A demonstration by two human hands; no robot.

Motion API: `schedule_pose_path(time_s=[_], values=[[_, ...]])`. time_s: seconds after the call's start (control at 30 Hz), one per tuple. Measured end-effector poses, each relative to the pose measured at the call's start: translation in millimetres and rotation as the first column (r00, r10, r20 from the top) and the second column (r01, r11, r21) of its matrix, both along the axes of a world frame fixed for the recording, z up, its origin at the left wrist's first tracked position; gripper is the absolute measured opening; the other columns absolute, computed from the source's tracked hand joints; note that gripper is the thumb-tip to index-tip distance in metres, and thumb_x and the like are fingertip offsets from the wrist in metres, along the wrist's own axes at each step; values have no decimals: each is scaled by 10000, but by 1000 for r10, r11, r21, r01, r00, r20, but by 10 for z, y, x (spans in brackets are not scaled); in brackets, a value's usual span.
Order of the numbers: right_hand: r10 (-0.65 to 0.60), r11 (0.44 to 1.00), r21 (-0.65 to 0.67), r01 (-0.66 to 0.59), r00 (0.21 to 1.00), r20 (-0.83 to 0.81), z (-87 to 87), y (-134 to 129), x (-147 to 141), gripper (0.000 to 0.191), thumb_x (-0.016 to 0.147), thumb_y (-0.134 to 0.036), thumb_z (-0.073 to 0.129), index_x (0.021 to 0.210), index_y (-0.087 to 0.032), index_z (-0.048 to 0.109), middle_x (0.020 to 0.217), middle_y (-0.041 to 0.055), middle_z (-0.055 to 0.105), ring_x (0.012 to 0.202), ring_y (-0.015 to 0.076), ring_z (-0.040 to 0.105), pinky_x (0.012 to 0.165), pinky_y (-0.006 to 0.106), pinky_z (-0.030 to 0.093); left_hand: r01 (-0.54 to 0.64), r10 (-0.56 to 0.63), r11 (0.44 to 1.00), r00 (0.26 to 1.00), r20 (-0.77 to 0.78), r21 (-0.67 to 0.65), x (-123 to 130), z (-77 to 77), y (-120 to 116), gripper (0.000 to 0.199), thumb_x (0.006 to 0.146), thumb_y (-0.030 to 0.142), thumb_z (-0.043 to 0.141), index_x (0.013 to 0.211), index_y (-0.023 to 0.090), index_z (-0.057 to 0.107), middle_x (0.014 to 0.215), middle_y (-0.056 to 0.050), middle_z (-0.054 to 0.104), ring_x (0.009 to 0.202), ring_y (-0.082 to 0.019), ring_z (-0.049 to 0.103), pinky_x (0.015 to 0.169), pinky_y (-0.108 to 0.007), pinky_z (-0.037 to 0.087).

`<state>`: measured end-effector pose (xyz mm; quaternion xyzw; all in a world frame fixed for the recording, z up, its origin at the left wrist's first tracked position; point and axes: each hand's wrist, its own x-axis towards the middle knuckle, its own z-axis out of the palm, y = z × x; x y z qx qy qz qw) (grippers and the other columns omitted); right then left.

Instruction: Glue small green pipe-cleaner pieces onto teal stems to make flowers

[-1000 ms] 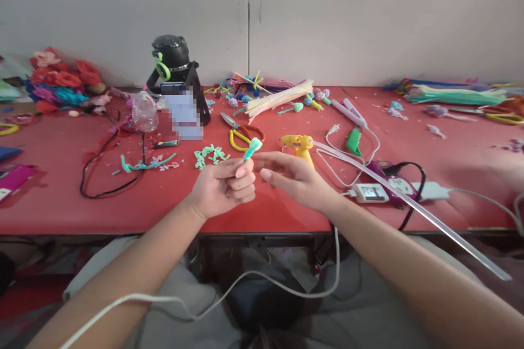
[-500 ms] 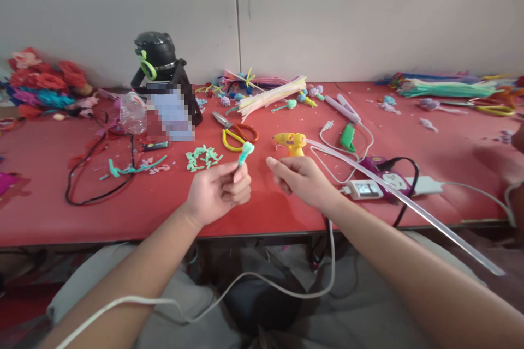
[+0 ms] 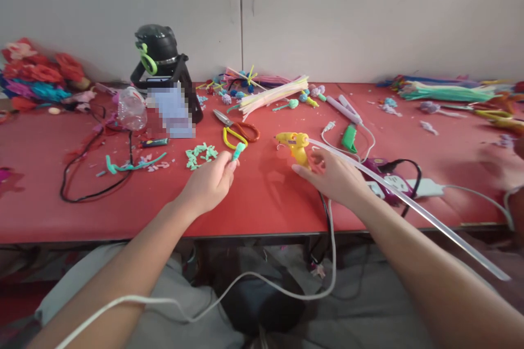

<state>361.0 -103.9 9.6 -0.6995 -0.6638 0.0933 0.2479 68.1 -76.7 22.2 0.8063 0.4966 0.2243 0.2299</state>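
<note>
Pinched between the thumb and fingers of my left hand (image 3: 210,182) is a mint-green fuzzy pipe-cleaner piece (image 3: 238,151), its rounded end pointing up. My right hand (image 3: 338,177) is at the handle of a yellow glue gun (image 3: 295,144), thumb and fingers apart, not closed round it. A long clear glue stick (image 3: 409,204) runs out of the back of the gun, over my right wrist. Cut mint-green bits (image 3: 200,156) lie in a small heap just beyond my left hand. Pliers-like cutters (image 3: 234,130) with yellow and orange handles rest behind the pipe-cleaner piece.
A black bottle (image 3: 158,46) stands at the back left beside a phone with a blurred screen (image 3: 172,109). Pipe-cleaner bundles (image 3: 274,95) lie along the wall. At right are a purple power strip (image 3: 399,182) and another person's hand (image 3: 505,166). A white cable (image 3: 229,289) crosses below the table.
My right hand has moved right to the glue gun's handle and its fingers have spread. My left hand has shifted slightly left and turned, still with the pipe-cleaner piece.
</note>
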Motion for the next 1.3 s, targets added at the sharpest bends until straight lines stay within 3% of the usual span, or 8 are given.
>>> schedule_pose_path(time_s=[0.13,0.3,0.43,0.53,0.67,0.93,1.3], values=[[88,996,8,-89,972,-216,-187,255,-121,471,831,-673,629,788,-206,579,745,34,623,684,189,542,640,324,390,72,-73,997,996,48,14,10,-28,-20,291,1038,339,388,801,215,502,738,-9,656,697,-179,610,702,-307,421],[5,997,-62,-35,906,-423,-302,431,-232,285,794,-471,677,786,-192,620,705,14,605,629,169,524,587,314,378,62,-51,996,984,170,-60,1,-206,-7,291,1026,342,418,816,195,555,717,6,605,672,-158,568,673,-286,417],[93,989,-34,-147,767,-634,-268,316,-268,195,802,-379,650,764,-188,636,712,40,653,627,162,556,566,301,409,-10,32,995,976,216,-102,-39,-301,-11,309,1011,409,444,960,176,641,777,-8,623,713,-172,572,681,-294,425],[142,961,-48,-272,634,-760,-220,137,-321,266,815,-432,667,755,-174,651,730,58,686,607,144,569,562,287,440,-24,59,992,961,271,-127,-82,-296,-24,335,990,425,458,934,171,669,745,-5,595,687,-170,547,660,-292,419],[221,925,0,-379,540,-812,-212,-56,-424,272,815,-434,695,745,-178,636,693,37,667,611,140,587,587,282,476,15,51,979,950,309,-206,-108,-274,-37,345,972,439,480,850,172,661,624,30,485,572,-141,453,577,-276,361],[293,913,33,-405,598,-746,-336,-107,-499,247,866,-399,660,739,-193,610,656,10,616,597,136,549,579,290,448,28,-4,994,975,222,-106,-92,-313,-34,333,981,398,492,809,167,659,640,24,540,604,-132,491,586,-268,352],[316,899,33,-436,596,-738,-368,-101,-506,213,880,-380,636,789,-192,592,657,-16,548,602,127,496,573,291,413,50,-35,996,983,182,-77,-76,-302,-39,308,989,353,496,815,166,668,652,29,560,612,-124,506,598,-264,357]])
